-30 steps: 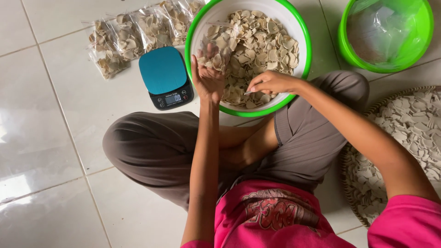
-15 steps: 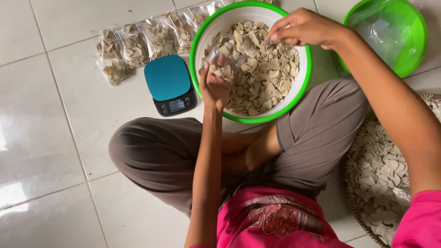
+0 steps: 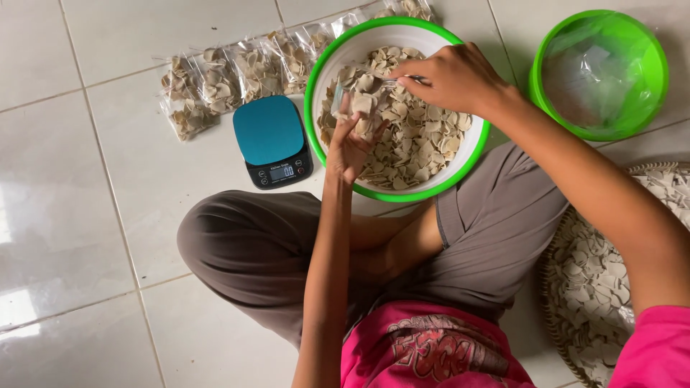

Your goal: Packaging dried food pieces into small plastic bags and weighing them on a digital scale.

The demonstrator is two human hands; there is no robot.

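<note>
Here, a small clear bag (image 3: 353, 108) is gripped upright by the left hand (image 3: 352, 147) over the chip-filled white bowl (image 3: 316, 86); its mouth is pinched open by the right hand (image 3: 449, 77), reaching in from the right.

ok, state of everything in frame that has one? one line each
white bowl: full of pale chips
small clear bag: in left hand, partly filled, over the bowl
right hand: fingers pinched at the bag's mouth
scale: on, platform bare
sealed bags: filled, in a row on the floor
green bowl: holds clear plastic
woven tray: covered with chips
</note>
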